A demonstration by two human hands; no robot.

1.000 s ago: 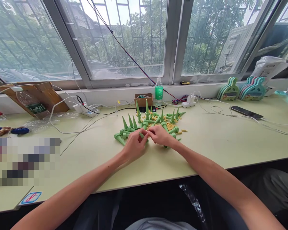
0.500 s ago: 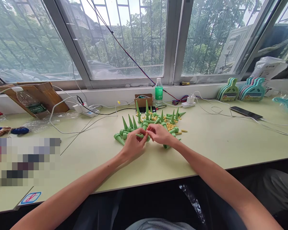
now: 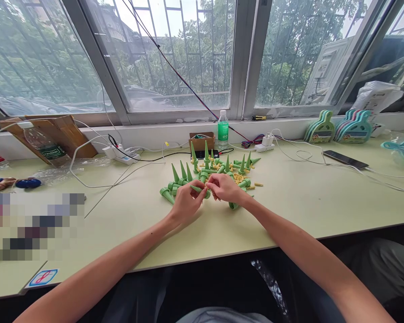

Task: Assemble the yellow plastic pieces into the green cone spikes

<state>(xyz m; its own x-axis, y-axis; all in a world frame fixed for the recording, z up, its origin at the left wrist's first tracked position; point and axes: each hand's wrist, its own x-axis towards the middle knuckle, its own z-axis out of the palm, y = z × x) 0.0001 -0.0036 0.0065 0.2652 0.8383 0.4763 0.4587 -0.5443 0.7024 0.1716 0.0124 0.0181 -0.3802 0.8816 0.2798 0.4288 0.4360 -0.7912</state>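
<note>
My left hand point(image 3: 187, 202) is closed around a green plastic watering spike point(image 3: 196, 189), whose pointed end shows between the fingers and whose wide end faces right. My right hand point(image 3: 226, 189) is closed in a pinch at that wide end; whatever is between its fingertips is too small to make out. Beyond both hands lies a cluster of the same green spikes point(image 3: 176, 174), some standing point up and others on their sides. Small yellow pegs point(image 3: 238, 178) are scattered among them and to their right.
A green-labelled bottle point(image 3: 222, 128) stands behind the pile beside a small cardboard box point(image 3: 201, 141). White cables and a power strip point(image 3: 126, 155) lie at the back left. On the right are a phone point(image 3: 345, 159) and stacks of teal and green plastic boards point(image 3: 353, 126).
The spike in my left hand has tilted slightly, so more of its pointed end shows. Both hands stay in nearly the same place.
</note>
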